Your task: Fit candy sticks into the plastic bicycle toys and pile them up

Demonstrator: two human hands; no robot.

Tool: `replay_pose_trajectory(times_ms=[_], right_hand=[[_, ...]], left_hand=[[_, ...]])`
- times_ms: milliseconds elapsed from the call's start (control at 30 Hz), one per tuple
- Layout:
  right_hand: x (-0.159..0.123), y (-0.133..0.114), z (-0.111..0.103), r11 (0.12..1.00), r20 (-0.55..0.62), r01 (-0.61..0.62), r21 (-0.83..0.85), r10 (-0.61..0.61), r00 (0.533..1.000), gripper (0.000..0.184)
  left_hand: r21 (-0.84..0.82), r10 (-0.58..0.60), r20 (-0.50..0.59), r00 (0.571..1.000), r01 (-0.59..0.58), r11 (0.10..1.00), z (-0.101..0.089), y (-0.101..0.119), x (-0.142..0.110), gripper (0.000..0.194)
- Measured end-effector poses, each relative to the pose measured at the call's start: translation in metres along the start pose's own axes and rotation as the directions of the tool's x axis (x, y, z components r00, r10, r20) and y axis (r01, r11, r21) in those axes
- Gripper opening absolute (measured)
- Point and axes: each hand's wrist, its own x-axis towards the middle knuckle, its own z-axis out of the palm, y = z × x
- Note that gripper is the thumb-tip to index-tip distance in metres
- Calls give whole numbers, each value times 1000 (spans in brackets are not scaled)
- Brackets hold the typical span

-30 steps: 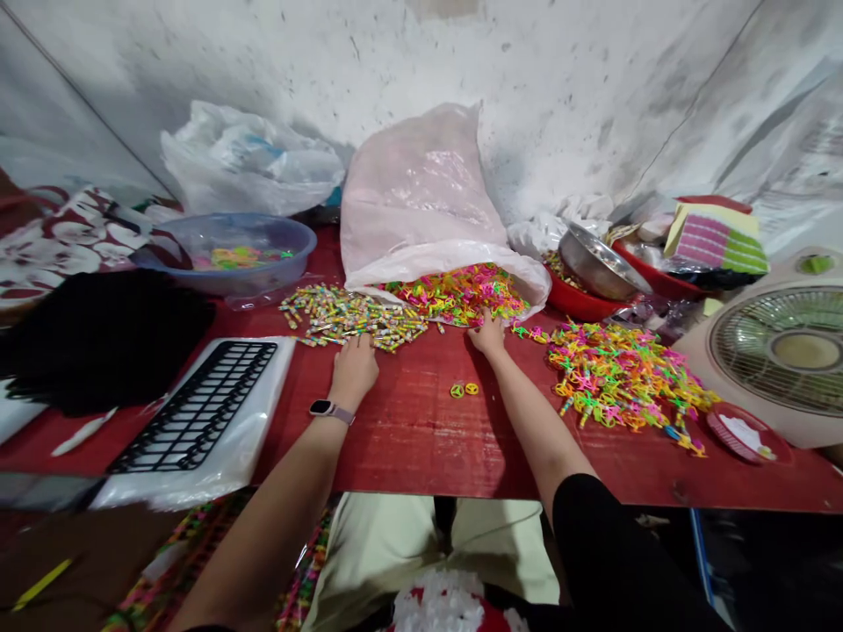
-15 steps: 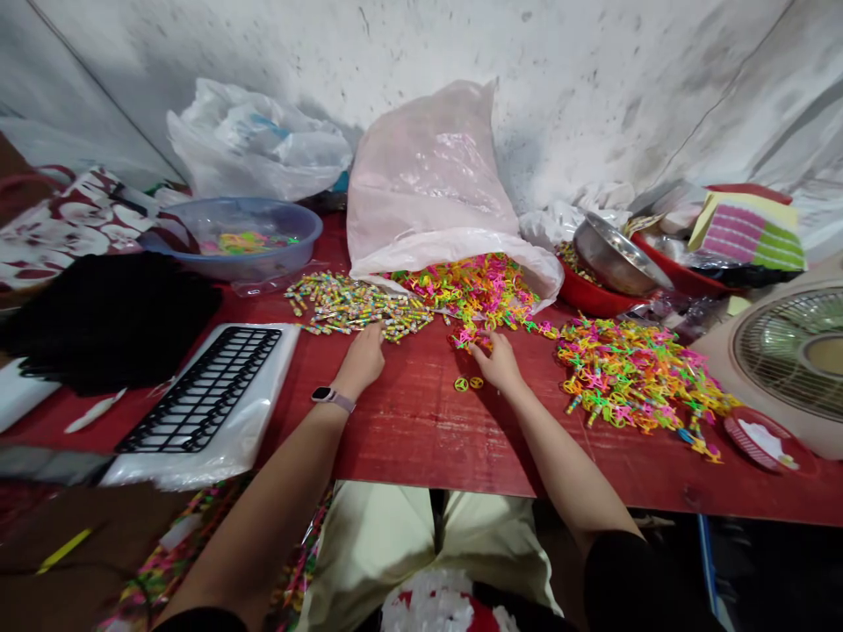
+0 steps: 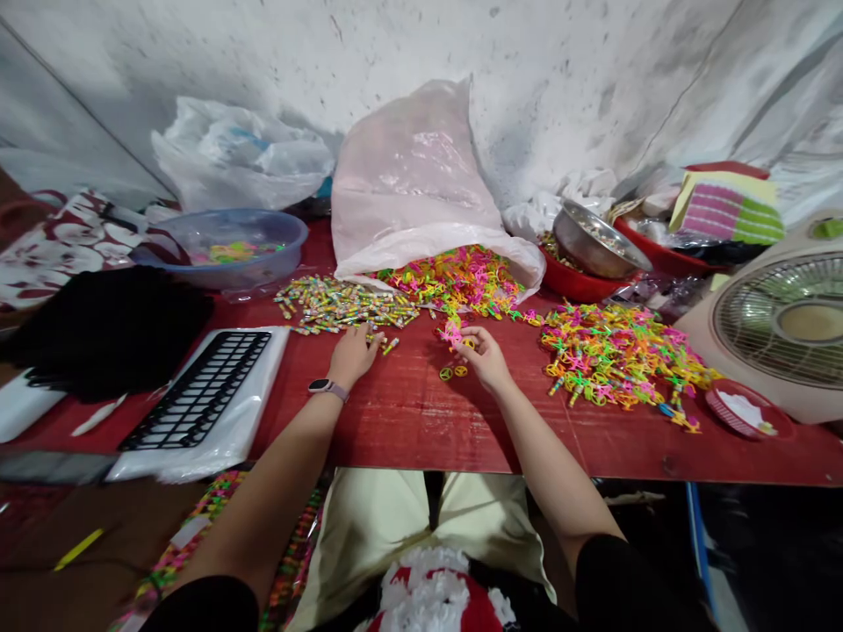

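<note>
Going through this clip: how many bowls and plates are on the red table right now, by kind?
Clear plastic basin: 1
Stainless steel bowl: 1
Red bowls: 2
Small red plate: 1
Total: 5

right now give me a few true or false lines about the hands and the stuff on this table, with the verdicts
The left hand wears a smartwatch: true.
The right hand rests on the striped sticks: false, it is at the neon plastic pieces; the left hand is the one beside the sticks.
The steel bowl leans on a red bowl: true.
The fan stands left of the blue-tinted plastic bowl: false, it is at the far right of the red table.
</note>
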Motion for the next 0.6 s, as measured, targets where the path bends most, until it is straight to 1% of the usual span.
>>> replay_pose_trajectory(times_ms=[67, 167, 267, 333, 500, 600], right_hand=[[-6, -1, 2, 999, -10, -30, -14, 29, 1000, 42], [-15, 2, 3, 998, -34, -44, -48, 43, 999, 41], [-21, 7, 1, 996, -12, -73, -48, 73, 997, 44], [-23, 8, -2, 993, 17, -109, -33, 110, 994, 45], [-26, 6, -2, 990, 37, -140, -6, 140, 989, 49], [-27, 8, 0, 990, 32, -141, -6, 141, 990, 50]], left_hand=[[12, 13, 12, 1000, -13, 1000, -1, 0, -1, 41], [-11, 31, 40, 999, -31, 999, -4, 1, -6, 34], [-42, 36, 94, 995, -32, 999, -10, 6, -17, 26], [-5, 20, 129, 991, -19, 1000, -14, 13, -27, 24], [210, -42, 217, 975, -5, 978, -23, 34, -53, 39], [234, -43, 258, 965, -19, 972, -26, 41, -58, 41]])
